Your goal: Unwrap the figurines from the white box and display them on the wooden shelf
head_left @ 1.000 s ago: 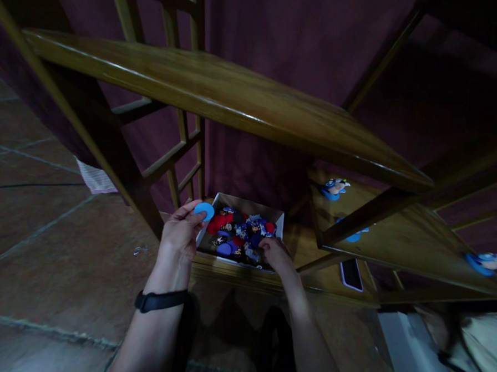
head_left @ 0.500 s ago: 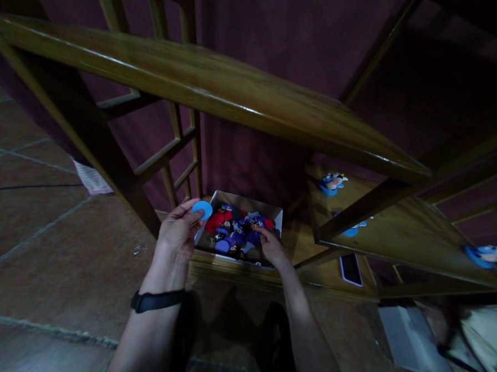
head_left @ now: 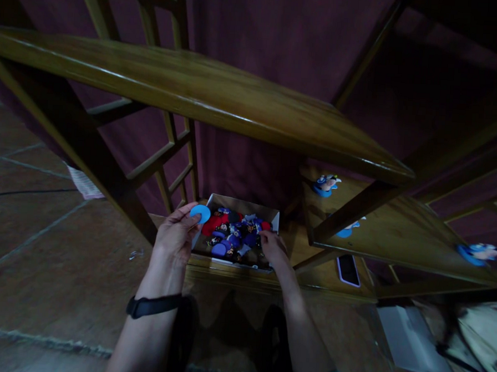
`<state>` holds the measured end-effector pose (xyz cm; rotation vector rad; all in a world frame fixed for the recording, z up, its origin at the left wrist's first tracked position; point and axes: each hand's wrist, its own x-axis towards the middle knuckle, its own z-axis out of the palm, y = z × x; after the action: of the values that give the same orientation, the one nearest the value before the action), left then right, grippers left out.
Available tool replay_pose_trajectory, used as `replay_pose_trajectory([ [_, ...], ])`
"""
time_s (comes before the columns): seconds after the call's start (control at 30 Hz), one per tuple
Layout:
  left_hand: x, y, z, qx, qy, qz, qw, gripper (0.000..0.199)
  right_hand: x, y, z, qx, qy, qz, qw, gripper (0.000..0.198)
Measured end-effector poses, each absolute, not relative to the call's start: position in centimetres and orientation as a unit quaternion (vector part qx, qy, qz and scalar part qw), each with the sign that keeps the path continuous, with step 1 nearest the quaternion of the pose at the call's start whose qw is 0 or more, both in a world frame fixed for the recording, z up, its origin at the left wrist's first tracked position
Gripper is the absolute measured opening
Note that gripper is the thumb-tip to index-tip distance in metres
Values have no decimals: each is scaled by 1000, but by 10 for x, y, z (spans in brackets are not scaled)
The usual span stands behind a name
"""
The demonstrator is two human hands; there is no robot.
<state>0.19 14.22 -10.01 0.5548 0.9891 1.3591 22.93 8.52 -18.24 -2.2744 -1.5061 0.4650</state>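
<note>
My left hand (head_left: 176, 231) pinches a light-blue round disc (head_left: 200, 213), held at the left edge of a shallow cardboard box (head_left: 274, 220). Inside the box lies a jumble of small figurines (head_left: 234, 229) in purple, blue and red, some with round bases. My right hand (head_left: 273, 247) reaches over the right part of the box with its fingers bent and drawn together near the figurines. Whatever its fingertips hold, if anything, is too small and dark to make out.
The box sits on a low wooden shelf, under a thick wooden rail (head_left: 220, 90). On the shelf to the right stand blue-based figurines (head_left: 325, 185), with another figurine (head_left: 480, 253) farther right. A phone (head_left: 348, 270) lies lower down. A grey flat box (head_left: 411, 333) rests at the bottom right.
My right hand's outstretched index finger has drawn in, and its fingers are now bent together over the box. My left hand still holds the blue disc. The view has shifted slightly.
</note>
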Motion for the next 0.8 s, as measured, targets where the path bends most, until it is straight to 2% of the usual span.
replay_pose_trajectory([
  [0.27, 0, 142, -100, 245, 429, 596, 633, 28, 206, 97, -192, -753, -583, 206, 224, 33],
  [0.4, -2, 142, -99, 242, 437, 596, 628, 26, 187, 97, -190, -671, -664, 213, 252, 38],
  [0.5, -4, 142, -99, 241, 437, 596, 628, 27, 178, 95, -191, -635, -706, 210, 234, 40],
  [0.63, -7, 143, -98, 236, 436, 596, 632, 29, 186, 94, -190, -688, -669, 197, 198, 43],
  [0.8, -8, 142, -95, 219, 447, 599, 626, 32, 211, 93, -187, -783, -574, 159, 179, 35],
])
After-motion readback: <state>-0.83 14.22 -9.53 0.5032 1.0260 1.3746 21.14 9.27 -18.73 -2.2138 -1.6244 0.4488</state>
